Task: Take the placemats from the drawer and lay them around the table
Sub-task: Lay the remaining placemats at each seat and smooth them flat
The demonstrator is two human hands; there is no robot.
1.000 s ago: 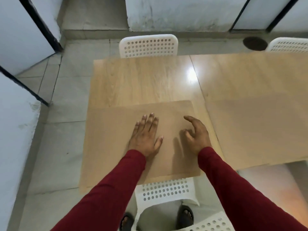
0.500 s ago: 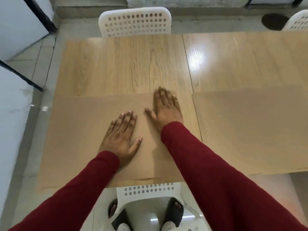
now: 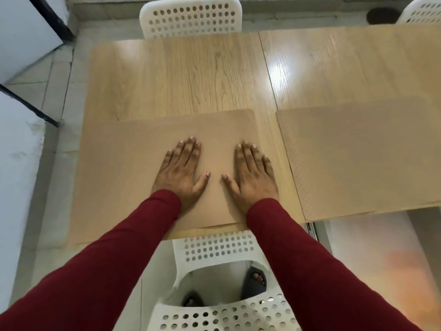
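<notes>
A tan placemat (image 3: 114,168) lies flat on the near left end of the wooden table (image 3: 181,72), its left edge hanging past the table's side. My left hand (image 3: 180,174) and my right hand (image 3: 253,176) both rest palm down on its right half, fingers spread, a small gap between the thumbs. A second tan placemat (image 3: 362,158) lies to the right, apart from the first by a strip of bare wood. Both hands hold nothing.
A white perforated chair (image 3: 191,17) stands at the table's far side, another (image 3: 422,13) at the far right. A third white chair (image 3: 214,249) is tucked at the near edge, in front of my feet. Grey tiled floor and white panels lie to the left.
My right hand has drawn back from the mat's far edge and now lies level with the left hand. The view has shifted slightly.
</notes>
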